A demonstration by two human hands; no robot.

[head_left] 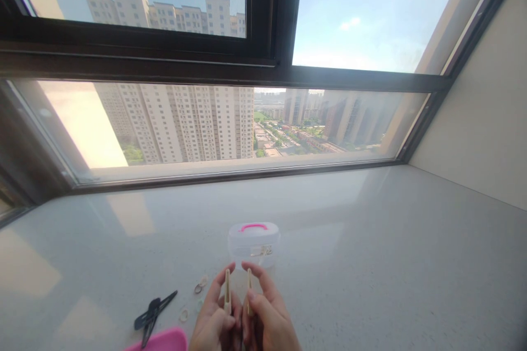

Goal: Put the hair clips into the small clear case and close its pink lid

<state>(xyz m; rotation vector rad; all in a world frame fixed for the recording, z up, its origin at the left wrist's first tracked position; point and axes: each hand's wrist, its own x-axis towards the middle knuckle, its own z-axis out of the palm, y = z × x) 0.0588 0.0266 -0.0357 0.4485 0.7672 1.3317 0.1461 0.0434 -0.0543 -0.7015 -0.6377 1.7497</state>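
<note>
Closely paired above a pale windowsill (370,263), a left hand (214,318) and a right hand (267,315) hold one slim clip apiece, just in front of a clear box (239,242) with a pink handle (254,226). The left grip is drawn snug on its cream clip (228,288), thumb low and index finger near the top; the right grip pinches the other cream clip (249,282) in much the same way. A narrow gap parts the two upright pieces. Held so near each other, they could knock together, or slip if a thumb eases off, and a careless push forward could bump the box. To the left, a sideways sweep of the wrist could scatter the small loops (184,315) or catch the pink tray (177,333), of which only a corner shows at the bottom edge. Two black clips (152,310) lie crossed beside it, one end at its rim. The box stands with its lid on; something pale shows at its front, though blur leaves its contents hard to tell. Beyond the glass, tall buildings (185,126) rise under blue sky.
</note>
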